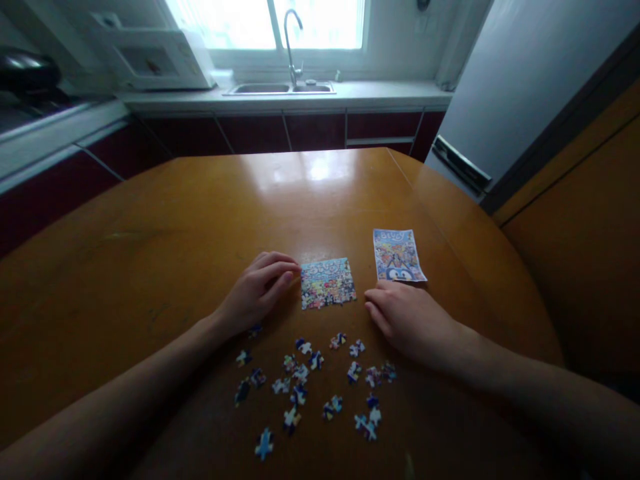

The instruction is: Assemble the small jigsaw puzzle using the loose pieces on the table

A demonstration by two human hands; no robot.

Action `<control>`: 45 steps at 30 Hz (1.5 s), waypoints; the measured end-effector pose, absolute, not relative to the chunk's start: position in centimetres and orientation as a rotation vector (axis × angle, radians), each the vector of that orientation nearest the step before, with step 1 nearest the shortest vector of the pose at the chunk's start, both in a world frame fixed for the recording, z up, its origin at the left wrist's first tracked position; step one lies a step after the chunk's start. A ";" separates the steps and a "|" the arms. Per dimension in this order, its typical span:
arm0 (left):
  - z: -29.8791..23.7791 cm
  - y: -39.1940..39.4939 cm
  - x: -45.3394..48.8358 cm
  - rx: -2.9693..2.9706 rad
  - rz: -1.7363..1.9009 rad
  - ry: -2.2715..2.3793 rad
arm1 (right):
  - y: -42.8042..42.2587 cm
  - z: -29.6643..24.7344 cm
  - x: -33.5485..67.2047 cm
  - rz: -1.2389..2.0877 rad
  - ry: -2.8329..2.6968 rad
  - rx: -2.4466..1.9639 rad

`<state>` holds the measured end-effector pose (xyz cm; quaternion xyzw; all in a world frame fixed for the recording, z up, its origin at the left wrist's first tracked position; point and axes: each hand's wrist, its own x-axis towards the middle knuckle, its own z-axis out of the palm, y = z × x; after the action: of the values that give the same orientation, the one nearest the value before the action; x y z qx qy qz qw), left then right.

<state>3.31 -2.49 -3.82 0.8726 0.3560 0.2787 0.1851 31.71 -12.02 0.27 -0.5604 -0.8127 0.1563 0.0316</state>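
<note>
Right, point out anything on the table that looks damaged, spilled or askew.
Nothing stands out. The small, multicoloured, knobbed jigsaw pieces lie scattered on the glossy brown wooden table, ordinary enough near the multicoloured, partly joined rectangular puzzle.

The table (200,213) looks like varnished wood — smooth and glossy, throwing back light. The sheet (397,257) is thin paper; the puzzle (328,283) and loose pieces (264,445), printed card. Tap (293,71) and sink (270,88) are metal — the fridge (520,80) smooth, softly sheened.
</note>
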 end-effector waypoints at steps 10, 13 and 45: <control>-3.8 -2.6 3.4 2.453 0.777 1.012 | -12.3 0.0 31.7 0.445 -2.528 -1.698; -3.7 -2.6 3.5 2.456 0.784 1.011 | -12.2 -0.2 31.8 0.428 -2.543 -1.674; -4.1 -2.5 3.3 2.459 0.810 0.994 | -11.4 -0.6 32.0 0.513 -2.473 -1.703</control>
<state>3.29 -2.50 -4.10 0.8717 0.3523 0.2872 0.1831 32.02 -11.45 -0.60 -0.5584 -0.8109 0.1683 0.0474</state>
